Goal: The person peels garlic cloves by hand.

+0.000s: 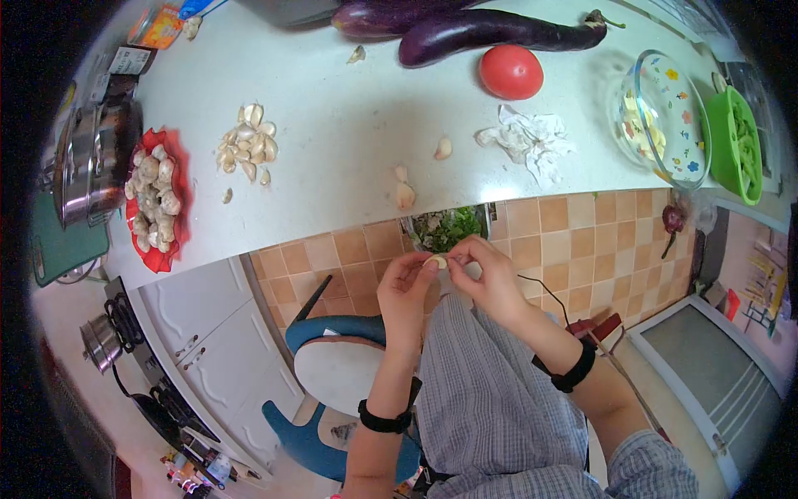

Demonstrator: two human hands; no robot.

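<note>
A pale garlic clove (436,261) is pinched between the fingertips of both hands, just off the counter's front edge. My left hand (403,287) is closed on its left side, and my right hand (490,274) grips it from the right. On the counter nearest my hands lie a loose clove (405,195) and another clove (443,149). Farther left rests a pile of cloves (249,145), and a red dish (173,237) holds several garlic bulbs. To the right, a glass bowl (686,154) with a flower pattern contains pale cloves.
Two eggplants (499,37), a tomato (510,71) and crumpled white tissue (528,141) lie on the counter. A green basket (727,158) stands far right, a steel pot (91,162) far left. Below my hands, a bin (449,229) holds green scraps. A stool (341,370) is lower left.
</note>
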